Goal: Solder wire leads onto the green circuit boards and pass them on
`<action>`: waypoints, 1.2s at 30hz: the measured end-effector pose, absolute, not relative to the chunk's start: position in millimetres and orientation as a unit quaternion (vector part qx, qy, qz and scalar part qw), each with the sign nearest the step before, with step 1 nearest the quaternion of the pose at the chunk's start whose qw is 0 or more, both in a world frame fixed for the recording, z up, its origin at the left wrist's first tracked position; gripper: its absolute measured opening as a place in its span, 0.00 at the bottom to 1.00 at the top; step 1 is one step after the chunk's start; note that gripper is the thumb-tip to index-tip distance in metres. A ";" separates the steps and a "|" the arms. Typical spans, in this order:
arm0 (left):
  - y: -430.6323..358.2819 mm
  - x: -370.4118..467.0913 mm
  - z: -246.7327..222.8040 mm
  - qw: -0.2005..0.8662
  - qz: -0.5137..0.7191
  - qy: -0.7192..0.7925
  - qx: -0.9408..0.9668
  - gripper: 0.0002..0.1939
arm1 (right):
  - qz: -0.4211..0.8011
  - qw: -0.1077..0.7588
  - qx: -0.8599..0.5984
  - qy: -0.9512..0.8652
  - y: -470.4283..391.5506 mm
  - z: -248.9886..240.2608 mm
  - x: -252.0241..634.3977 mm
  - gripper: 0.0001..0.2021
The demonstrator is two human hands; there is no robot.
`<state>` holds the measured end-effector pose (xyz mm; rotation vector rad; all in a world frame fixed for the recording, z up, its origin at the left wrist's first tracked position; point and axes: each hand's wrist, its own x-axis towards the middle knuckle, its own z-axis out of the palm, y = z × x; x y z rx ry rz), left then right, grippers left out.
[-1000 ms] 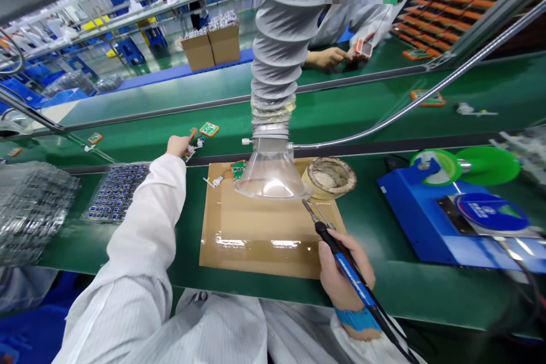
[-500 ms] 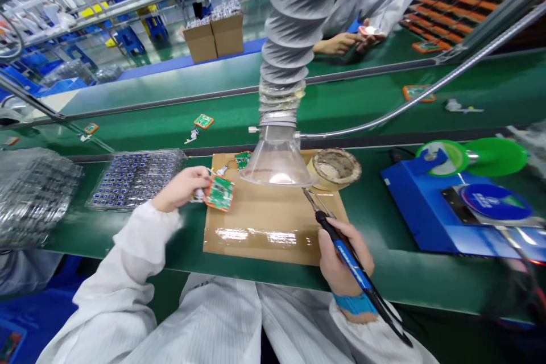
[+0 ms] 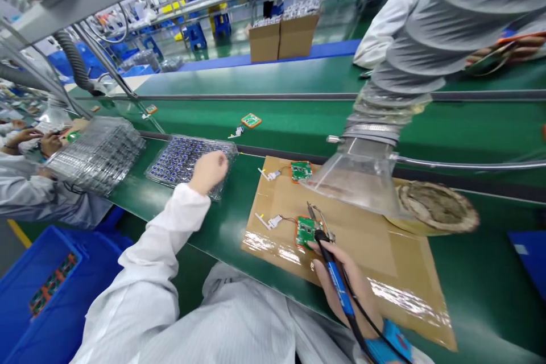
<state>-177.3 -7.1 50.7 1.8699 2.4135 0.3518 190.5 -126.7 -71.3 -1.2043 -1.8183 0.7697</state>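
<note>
My right hand (image 3: 356, 290) is wrapped round a blue-and-black soldering iron (image 3: 339, 285), whose front end passes over a green circuit board (image 3: 304, 228) with an orange edge. That board lies on the brown cardboard sheet (image 3: 354, 242), wired to a small white connector piece (image 3: 273, 220). Farther back on the cardboard is a second circuit board (image 3: 301, 170) with its own white piece (image 3: 272, 174). My left hand (image 3: 210, 172) is over the clear tray of small blue parts (image 3: 179, 156), fingers pinched together; whatever is between them is too small to make out.
A clear fume hood (image 3: 356, 173) on a grey hose (image 3: 418, 40) hangs over the cardboard. Beside it stands a round, crusted pot (image 3: 439, 207). Stacked clear trays (image 3: 100, 153) stand left, above a blue bin (image 3: 55, 296). Across the green belt (image 3: 298, 122), a co-worker's sleeve (image 3: 396, 17) shows.
My left hand has let go of the circuit board and moved left to the parts tray. The board now lies on the cardboard beneath the soldering iron. My view has swung left.
</note>
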 end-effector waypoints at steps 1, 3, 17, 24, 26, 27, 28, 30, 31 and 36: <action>-0.2 -204.1 51.9 -0.003 0.110 0.807 0.580 0.13 | 0.300 0.390 -0.470 -0.733 -126.2 -70.6 190.7 0.20; 12.2 -252.2 52.4 -0.033 0.074 0.841 0.535 0.17 | 0.289 0.370 -0.470 -0.748 -124.3 -68.1 189.8 0.20; 50.1 -327.3 53.3 0.080 0.024 0.801 0.593 0.06 | 0.243 0.374 -0.539 -0.714 -124.7 -67.0 179.6 0.24; 17.3 -291.8 64.6 0.003 0.174 0.765 0.620 0.07 | 0.240 0.379 -0.538 -0.714 -123.7 -61.7 177.3 0.22; 3.1 -257.5 61.1 0.003 0.295 0.726 0.621 0.07 | 0.248 0.370 -0.542 -0.713 -123.9 -58.5 176.0 0.22; -5.3 -236.0 57.8 0.020 0.354 0.703 0.616 0.07 | 0.252 0.366 -0.546 -0.710 -124.1 -57.0 175.3 0.22; -14.5 -212.6 53.3 0.052 0.406 0.683 0.605 0.07 | 0.253 0.365 -0.550 -0.707 -124.5 -55.8 174.5 0.21; -34.3 -163.1 41.1 0.158 0.470 0.639 0.588 0.08 | 0.252 0.373 -0.560 -0.696 -126.2 -54.6 173.2 0.21; -43.8 -139.0 33.5 0.220 0.495 0.612 0.576 0.09 | 0.253 0.383 -0.564 -0.687 -127.6 -54.7 172.7 0.20; -75.3 -46.5 1.3 0.466 0.564 0.491 0.472 0.17 | 0.331 0.478 -0.528 -0.619 -136.0 -52.0 172.7 0.20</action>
